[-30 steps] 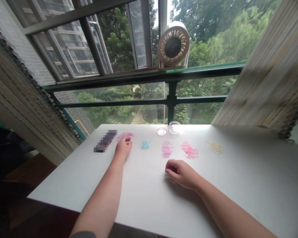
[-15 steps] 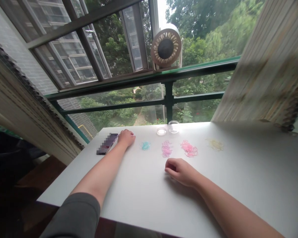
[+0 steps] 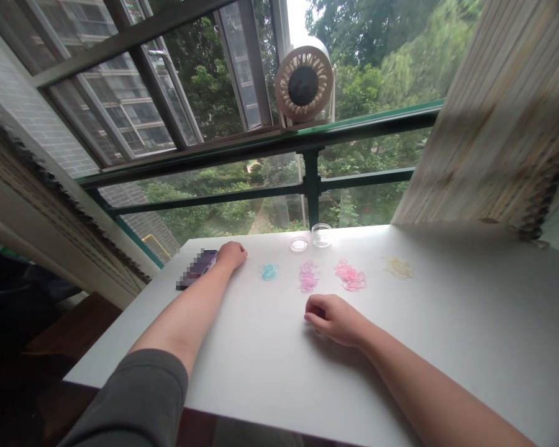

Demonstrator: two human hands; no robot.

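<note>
Four loose piles lie in a row on the white table (image 3: 251, 347): blue (image 3: 269, 272), purple (image 3: 309, 277), pink (image 3: 350, 275) and pale yellow (image 3: 399, 267). My left hand (image 3: 233, 255) rests on the table between a phone (image 3: 198, 270) and the blue pile, its fingers curled closed; what they hold, if anything, is hidden. Just in front of the purple pile, my right hand (image 3: 330, 316) lies on its side with the fingers curled in, and nothing shows in it.
At the table's back edge stand a clear round container (image 3: 322, 235) and a shallow clear lid (image 3: 299, 245). Behind them, a green railing (image 3: 312, 186) crosses the window, with a round fan (image 3: 304, 85) above it. Curtains (image 3: 484, 136) hang on both sides.
The whole view has shifted slightly, so everything appears a little further left and up. My left hand's fingers look more drawn in; my right hand stays in the same place on the table.
</note>
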